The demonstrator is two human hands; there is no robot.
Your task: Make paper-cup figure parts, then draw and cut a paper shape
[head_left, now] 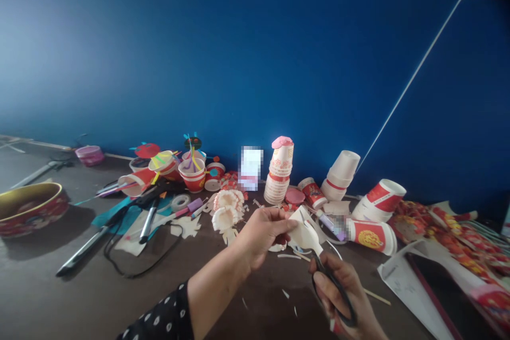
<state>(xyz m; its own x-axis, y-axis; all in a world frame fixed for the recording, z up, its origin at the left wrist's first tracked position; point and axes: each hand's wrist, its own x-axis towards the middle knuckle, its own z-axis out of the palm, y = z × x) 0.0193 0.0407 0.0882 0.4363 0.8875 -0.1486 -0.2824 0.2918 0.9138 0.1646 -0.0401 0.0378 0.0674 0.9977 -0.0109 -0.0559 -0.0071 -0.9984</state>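
Observation:
A white piece of paper (297, 232) is pinched between the thumb and fingers of my left hand (265, 231), near the middle of the table. My right hand (338, 289) is wrapped round the black handles of a pair of scissors (337, 289). Their blades reach up to the paper, at its right side; how far they cut into it I cannot make out. A few small white paper scraps (286, 294) lie on the dark table below my hands. Behind the paper stands a tall stack of paper cups (277, 188) with a pink piece on top.
Red and white paper cups (372, 236) lie at the right, near a dark phone (450, 292) on white sheets. Cut cups (193, 175) with coloured strips stand at the left, behind a glue gun (148, 223). A round red tin (34, 212) sits far left. A blue partition (239, 64) rises behind.

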